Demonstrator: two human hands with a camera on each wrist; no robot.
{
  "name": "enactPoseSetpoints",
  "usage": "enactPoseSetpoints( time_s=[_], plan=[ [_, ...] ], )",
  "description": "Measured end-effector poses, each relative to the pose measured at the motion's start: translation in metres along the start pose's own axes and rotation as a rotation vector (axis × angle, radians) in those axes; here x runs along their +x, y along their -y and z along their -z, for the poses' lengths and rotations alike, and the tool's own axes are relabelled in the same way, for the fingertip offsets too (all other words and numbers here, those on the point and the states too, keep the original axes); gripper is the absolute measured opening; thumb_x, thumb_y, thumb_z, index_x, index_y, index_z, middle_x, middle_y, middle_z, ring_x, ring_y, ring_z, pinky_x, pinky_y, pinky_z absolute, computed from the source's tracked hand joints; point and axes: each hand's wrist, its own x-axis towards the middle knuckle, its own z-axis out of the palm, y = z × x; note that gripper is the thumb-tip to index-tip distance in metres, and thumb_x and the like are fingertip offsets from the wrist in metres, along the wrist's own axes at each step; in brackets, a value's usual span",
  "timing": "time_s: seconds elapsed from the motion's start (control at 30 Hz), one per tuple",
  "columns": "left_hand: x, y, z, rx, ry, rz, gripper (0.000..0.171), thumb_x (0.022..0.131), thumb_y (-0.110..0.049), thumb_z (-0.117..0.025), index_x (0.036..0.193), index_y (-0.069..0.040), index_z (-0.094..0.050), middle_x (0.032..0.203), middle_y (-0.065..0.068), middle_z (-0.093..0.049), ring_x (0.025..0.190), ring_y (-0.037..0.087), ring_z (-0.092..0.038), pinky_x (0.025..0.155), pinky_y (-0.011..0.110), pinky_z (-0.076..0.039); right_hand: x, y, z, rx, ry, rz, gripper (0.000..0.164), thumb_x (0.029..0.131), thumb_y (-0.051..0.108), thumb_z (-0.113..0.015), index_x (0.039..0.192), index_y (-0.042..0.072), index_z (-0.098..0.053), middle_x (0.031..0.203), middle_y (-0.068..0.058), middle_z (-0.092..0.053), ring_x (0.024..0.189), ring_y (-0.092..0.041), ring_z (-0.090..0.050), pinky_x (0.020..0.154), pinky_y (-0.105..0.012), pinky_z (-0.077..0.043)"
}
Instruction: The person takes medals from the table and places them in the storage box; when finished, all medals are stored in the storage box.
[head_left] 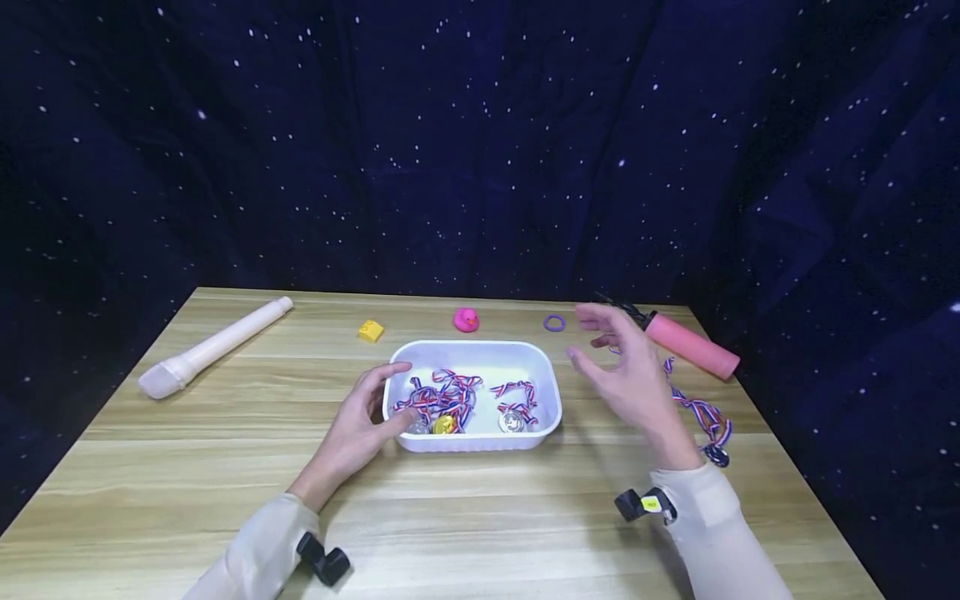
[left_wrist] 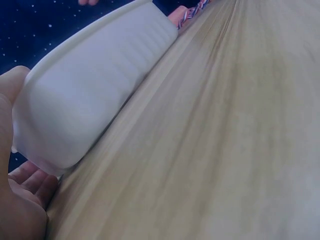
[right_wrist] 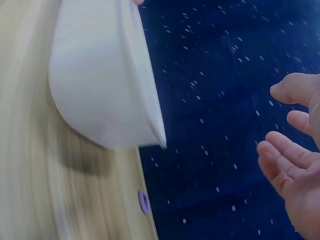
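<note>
At the left of the wooden table (head_left: pixel 480 533): a pale, microphone-shaped stick (head_left: pixel 225 344) lies aslant, its broad end toward the person.
Left hand (head_left: pixel 358 429): curled about the left end of the white tray (head_left: pixel 472 444), thumb over the near rim, fingers round the outer wall.
Yellow block (head_left: pixel 371 331): on the table, behind the tray's left corner.
Tray: upright, mid-table; to the left inside, a gold medal (head_left: pixel 444 425) beside a silver one partly behind the thumb, with tangled striped ribbons (head_left: pixel 453 393); to the right, another silver medal (head_left: pixel 512 422).
Pink duck (head_left: pixel 466 320): just behind the tray.
Purple ring (head_left: pixel 554 322): farther right.
Right hand (head_left: pixel 628 375): raised beside the tray, apart from it, thumb and fingers wide.
Right edge: a ribboned medal (head_left: pixel 716 455) near the sleeve; beyond it, a pink cylinder (head_left: pixel 696 346) with a black end.
</note>
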Motion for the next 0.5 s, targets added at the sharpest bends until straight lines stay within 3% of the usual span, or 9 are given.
enactPoseSetpoints(
  time_s=[0.13, 0.27, 0.4, 0.5],
  plan=[
    [-0.001, 0.001, 0.001, -0.005, 0.005, 0.01, 0.069, 0.098, -0.014, -0.085, 0.16, -0.018, -0.055, 0.163, 0.019, -0.047, 0.141, 0.04, -0.063, 0.121, 0.048, -0.051, -0.008, -0.012, 0.024, 0.079, -0.052, -0.061, 0.057, 0.097, -0.004, -0.082, 0.15, 0.007, -0.063, 0.143, -0.008, -0.072, 0.126, -0.021, -0.069, 0.1, -0.024, -0.058],
    [0.0, 0.0, 0.0, -0.003, 0.006, 0.018, 0.07, 0.097, -0.014, -0.085, 0.16, -0.02, -0.055, 0.164, 0.019, -0.047, 0.141, 0.04, -0.062, 0.121, 0.05, -0.05, -0.02, -0.023, 0.047, 0.14, -0.119, -0.065, 0.059, 0.096, -0.011, -0.079, 0.151, 0.001, -0.061, 0.138, -0.001, -0.073, 0.122, -0.009, -0.07, 0.097, -0.021, -0.058],
    [0.0, 0.0, 0.0, -0.005, 0.004, 0.016, 0.069, 0.097, -0.013, -0.084, 0.16, -0.018, -0.055, 0.165, 0.017, -0.046, 0.144, 0.04, -0.059, 0.125, 0.057, -0.045, -0.035, -0.035, 0.066, 0.216, -0.165, -0.067, 0.062, 0.093, -0.019, -0.077, 0.15, -0.003, -0.06, 0.135, 0.001, -0.076, 0.12, -0.014, -0.073, 0.095, -0.02, -0.059],
    [0.001, 0.0, 0.0, -0.008, 0.0, 0.008, 0.069, 0.096, -0.01, -0.084, 0.159, -0.017, -0.056, 0.166, 0.016, -0.045, 0.146, 0.04, -0.058, 0.127, 0.055, -0.043, -0.049, -0.044, 0.076, 0.202, -0.182, -0.106, 0.065, 0.091, -0.02, -0.078, 0.151, -0.001, -0.061, 0.134, 0.0, -0.076, 0.118, -0.013, -0.073, 0.095, -0.019, -0.059]
  ],
)
